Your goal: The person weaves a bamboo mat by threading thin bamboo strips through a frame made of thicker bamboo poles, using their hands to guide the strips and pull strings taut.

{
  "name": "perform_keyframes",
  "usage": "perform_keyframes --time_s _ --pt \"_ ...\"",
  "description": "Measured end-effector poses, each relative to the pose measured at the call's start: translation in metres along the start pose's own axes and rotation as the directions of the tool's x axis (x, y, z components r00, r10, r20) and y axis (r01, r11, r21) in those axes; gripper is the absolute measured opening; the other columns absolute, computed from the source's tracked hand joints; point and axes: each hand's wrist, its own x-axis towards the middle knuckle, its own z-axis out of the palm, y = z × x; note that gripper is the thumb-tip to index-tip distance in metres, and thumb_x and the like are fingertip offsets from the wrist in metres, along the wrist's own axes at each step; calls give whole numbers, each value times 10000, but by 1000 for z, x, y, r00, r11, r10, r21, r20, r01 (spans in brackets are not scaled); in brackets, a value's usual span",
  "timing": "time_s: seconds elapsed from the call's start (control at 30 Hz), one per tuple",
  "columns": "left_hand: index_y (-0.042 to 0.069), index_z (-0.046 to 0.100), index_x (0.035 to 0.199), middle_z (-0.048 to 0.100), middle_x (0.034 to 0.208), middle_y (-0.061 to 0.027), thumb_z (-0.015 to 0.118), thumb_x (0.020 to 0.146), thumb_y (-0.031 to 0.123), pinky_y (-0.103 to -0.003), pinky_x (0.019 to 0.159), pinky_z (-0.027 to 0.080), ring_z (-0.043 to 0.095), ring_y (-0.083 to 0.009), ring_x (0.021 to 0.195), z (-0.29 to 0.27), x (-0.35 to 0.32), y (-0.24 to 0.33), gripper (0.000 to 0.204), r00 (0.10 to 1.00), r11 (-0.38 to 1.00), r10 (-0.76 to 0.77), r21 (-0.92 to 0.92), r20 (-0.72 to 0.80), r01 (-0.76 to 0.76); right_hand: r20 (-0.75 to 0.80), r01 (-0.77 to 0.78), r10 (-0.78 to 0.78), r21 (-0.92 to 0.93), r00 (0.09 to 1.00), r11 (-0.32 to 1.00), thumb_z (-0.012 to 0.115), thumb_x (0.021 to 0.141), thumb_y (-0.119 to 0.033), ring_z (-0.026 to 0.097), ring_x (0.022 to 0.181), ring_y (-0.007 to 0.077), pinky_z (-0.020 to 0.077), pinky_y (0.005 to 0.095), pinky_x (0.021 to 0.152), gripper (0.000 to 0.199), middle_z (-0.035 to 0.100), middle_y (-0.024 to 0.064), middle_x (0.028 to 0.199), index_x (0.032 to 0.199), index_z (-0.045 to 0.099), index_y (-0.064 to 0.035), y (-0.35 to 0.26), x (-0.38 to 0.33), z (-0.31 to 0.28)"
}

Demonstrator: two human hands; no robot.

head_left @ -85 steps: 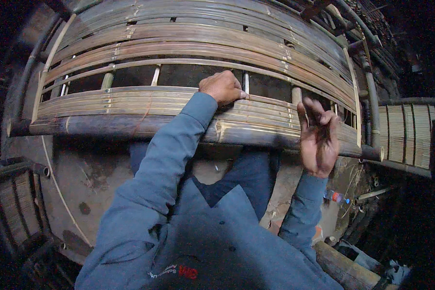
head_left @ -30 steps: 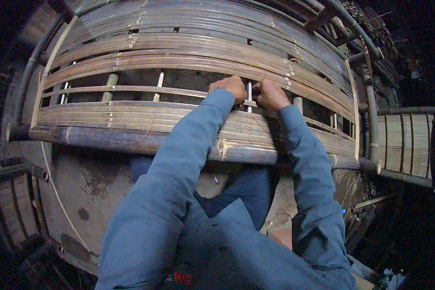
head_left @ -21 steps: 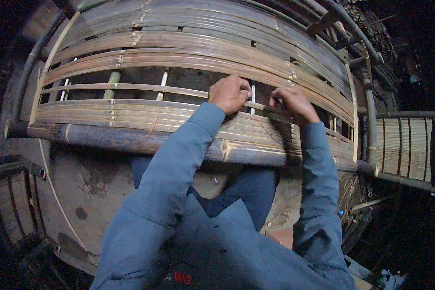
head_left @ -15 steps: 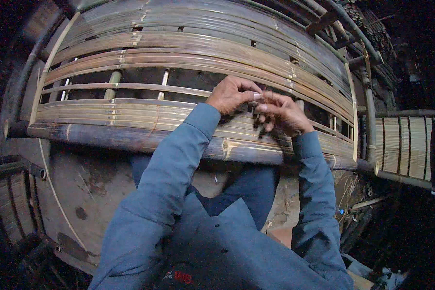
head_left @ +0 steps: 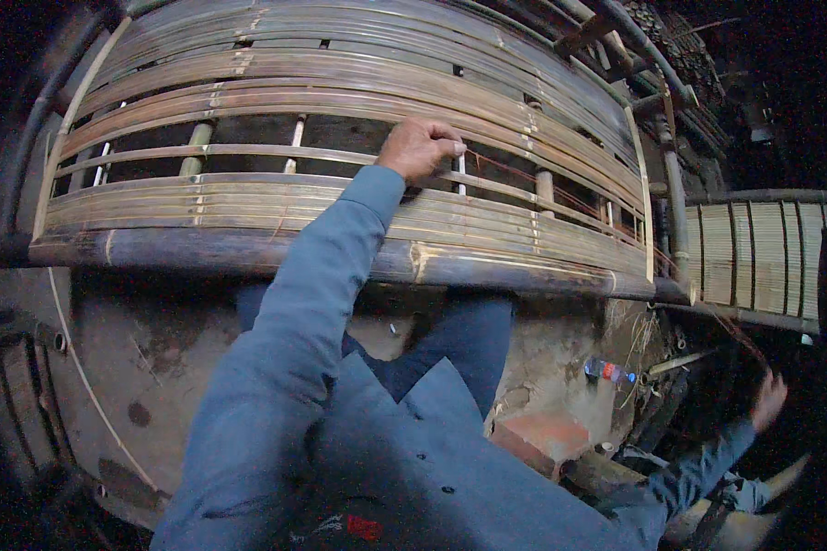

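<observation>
A bamboo bench-like frame [head_left: 156, 246] with long split-bamboo slats [head_left: 276, 207] lies across in front of me. My left hand [head_left: 420, 150] is above a gap between the slats, thumb and fingers pinched on a thin reddish-brown cord [head_left: 741, 338]. From there the cord stretches right over the slats and past the frame's right end. My right hand [head_left: 768, 402] is flung far out to the lower right, somewhat blurred, with the cord running into its closed fingers. Short bamboo crosspieces [head_left: 196, 147] show beneath the slats.
Right of the frame stands another slatted bamboo piece [head_left: 753, 253]. A plastic bottle [head_left: 608, 371] and a reddish brick-like block [head_left: 542, 436] lie on the ground at right. Bamboo poles [head_left: 675, 193] rise at the right end. A thin strip [head_left: 92, 386] leans at left.
My hands were close together over the slats. The right has swung far out to the right and down, drawing the cord long; the left stays pinched above the slats. The view has shifted slightly.
</observation>
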Motion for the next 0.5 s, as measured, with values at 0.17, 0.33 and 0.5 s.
perform_keyframes --time_s 0.17,0.33,0.5 --pt "107 796 1008 769 923 -79 822 767 245 -343 827 547 704 -196 866 -5 -6 7 279 980 983 185 -1 80 -185 408 -264 -3 595 913 760 595 978 -246 612 1190 274 448 359 1032 440 653 164 1290 1336 611 10 182 -114 -7" --pt "103 716 1136 668 1078 -168 710 748 73 -439 952 511 625 -368 1061 11 -53 34 389 757 806 580 351 -301 -477 496 -176 -141 539 857 824 574 965 -124 610 1178 261 437 361 1041 387 657 159 1270 1325 606 12 30 -240 -58" --pt "86 660 1189 640 1150 -142 743 747 100 -491 1011 420 551 -370 1165 -23 -175 77 450 742 722 455 691 -492 16 316 -116 -666 938 675 327 558 961 -34 615 1128 231 442 334 1015 294 669 139 1202 1239 622 38 -215 -240 -147"
